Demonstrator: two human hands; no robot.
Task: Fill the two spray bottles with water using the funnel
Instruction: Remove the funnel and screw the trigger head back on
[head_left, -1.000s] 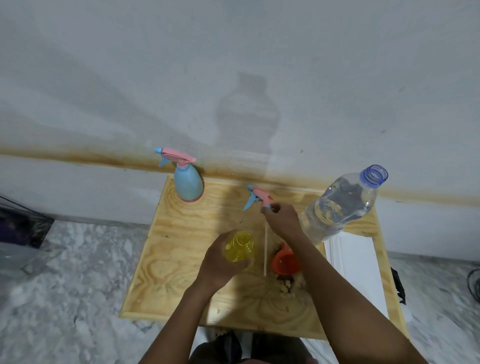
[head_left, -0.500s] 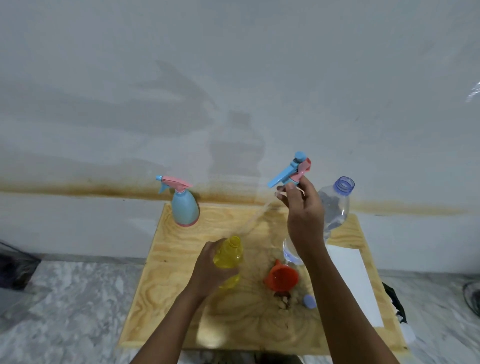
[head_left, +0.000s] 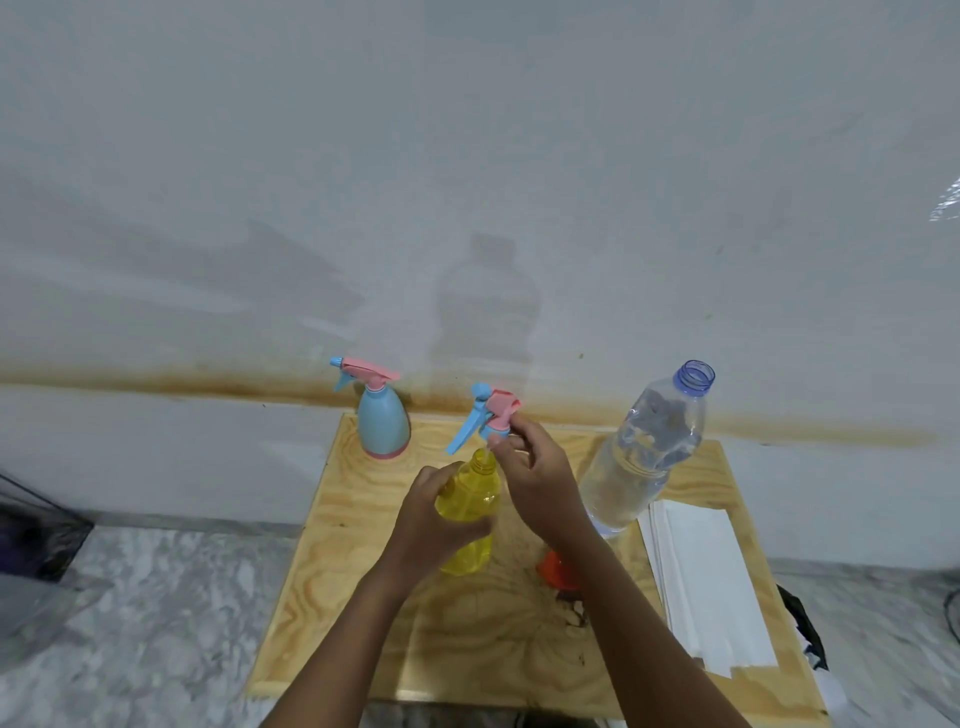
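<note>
Partly hiding orange funnel (head_left: 555, 570): right forearm (head_left: 631, 608)

A single head-worn wide-angle camera looks forward and down from close above onto the pale plywood tabletop (head_left: 332, 597), facing the stained white wall (head_left: 467, 182) behind it, with grey marbled floor (head_left: 130, 597) at the sides.

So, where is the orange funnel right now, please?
Head view: the orange funnel sits on the table, right of the yellow bottle, partly hidden under the right forearm.
</note>
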